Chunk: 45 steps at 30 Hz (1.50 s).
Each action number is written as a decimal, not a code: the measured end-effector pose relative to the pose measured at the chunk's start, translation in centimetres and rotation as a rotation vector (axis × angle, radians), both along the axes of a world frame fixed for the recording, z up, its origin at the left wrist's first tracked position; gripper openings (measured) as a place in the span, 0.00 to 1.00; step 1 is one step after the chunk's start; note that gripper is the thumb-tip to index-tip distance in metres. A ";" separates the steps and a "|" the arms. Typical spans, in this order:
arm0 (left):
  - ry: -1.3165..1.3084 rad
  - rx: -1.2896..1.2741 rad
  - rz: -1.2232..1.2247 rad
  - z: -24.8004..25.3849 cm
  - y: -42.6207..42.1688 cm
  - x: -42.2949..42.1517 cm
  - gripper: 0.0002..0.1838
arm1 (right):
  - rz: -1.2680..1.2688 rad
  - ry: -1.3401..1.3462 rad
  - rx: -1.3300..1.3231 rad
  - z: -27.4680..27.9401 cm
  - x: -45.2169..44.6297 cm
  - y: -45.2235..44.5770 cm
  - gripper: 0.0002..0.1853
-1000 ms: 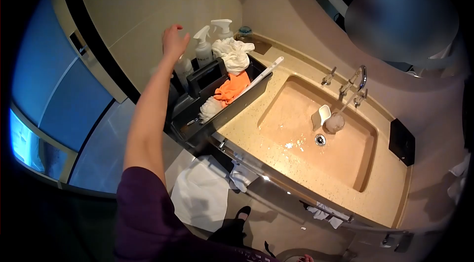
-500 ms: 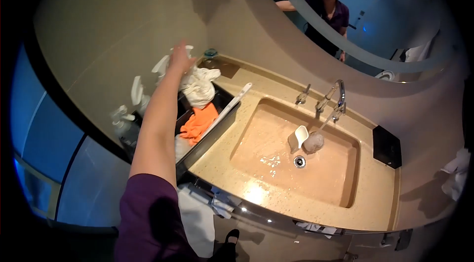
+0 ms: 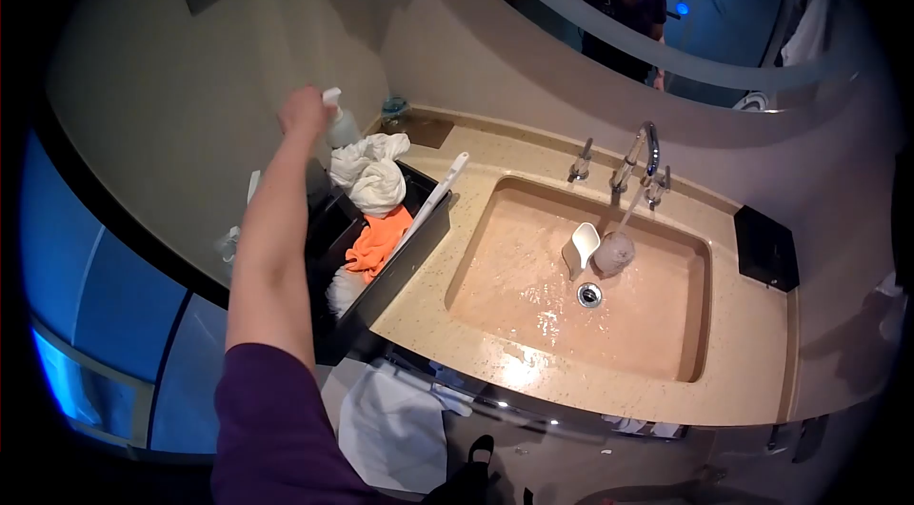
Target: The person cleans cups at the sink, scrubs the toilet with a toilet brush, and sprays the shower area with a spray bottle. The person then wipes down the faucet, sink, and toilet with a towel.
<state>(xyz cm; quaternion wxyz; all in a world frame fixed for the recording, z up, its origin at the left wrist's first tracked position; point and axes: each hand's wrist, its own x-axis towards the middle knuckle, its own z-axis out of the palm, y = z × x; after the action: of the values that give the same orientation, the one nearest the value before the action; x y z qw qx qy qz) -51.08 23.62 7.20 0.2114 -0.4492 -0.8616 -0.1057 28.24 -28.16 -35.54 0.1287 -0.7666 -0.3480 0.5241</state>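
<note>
My left hand [image 3: 303, 113] is closed at the back of the black caddy [image 3: 407, 265], its fingers curled, and what they hold is hidden. Just right of it, a spray bottle [image 3: 341, 129] stands with its white head beside my fingers. White cloths [image 3: 371, 172], an orange cloth [image 3: 378, 243], a whitish scrubber [image 3: 345, 292] and a long white handle [image 3: 433, 202] are in the caddy. My right hand shows only as a small reflection in the mirror, its fingers unclear.
Water runs from the faucet [image 3: 651, 148] into the sink [image 3: 514, 315], where a white scoop [image 3: 582, 246] sits near a greyish lump [image 3: 616, 253]. A black box [image 3: 765, 248] stands at the right, a glass jar [image 3: 394, 108] at the back corner. White fabric [image 3: 395, 424] lies below the counter.
My left hand has moved from above the caddy to beside the spray bottle and its fingers have closed. The view has shifted, bringing the wall socket panel into sight.
</note>
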 end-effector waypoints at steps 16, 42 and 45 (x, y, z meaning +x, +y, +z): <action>-0.273 0.048 -1.452 14.4 -26.0 40.5 0.17 | 0.333 0.073 1.283 36.7 -8.1 15.7 0.37; -0.546 -1.175 -1.724 -19.4 -52.3 64.5 0.12 | -1.024 -0.584 0.130 3.3 14.0 -34.4 0.21; -0.513 -1.178 -1.609 -19.9 -51.7 61.9 0.12 | -1.130 -0.556 0.288 2.1 14.2 -33.9 0.22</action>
<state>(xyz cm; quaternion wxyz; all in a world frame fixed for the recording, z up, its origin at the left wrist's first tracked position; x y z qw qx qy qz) 10.81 -28.11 -12.70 -0.3659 -0.8896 -0.2403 0.1304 42.43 -62.08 -33.42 0.3915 -0.9139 0.0222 0.1052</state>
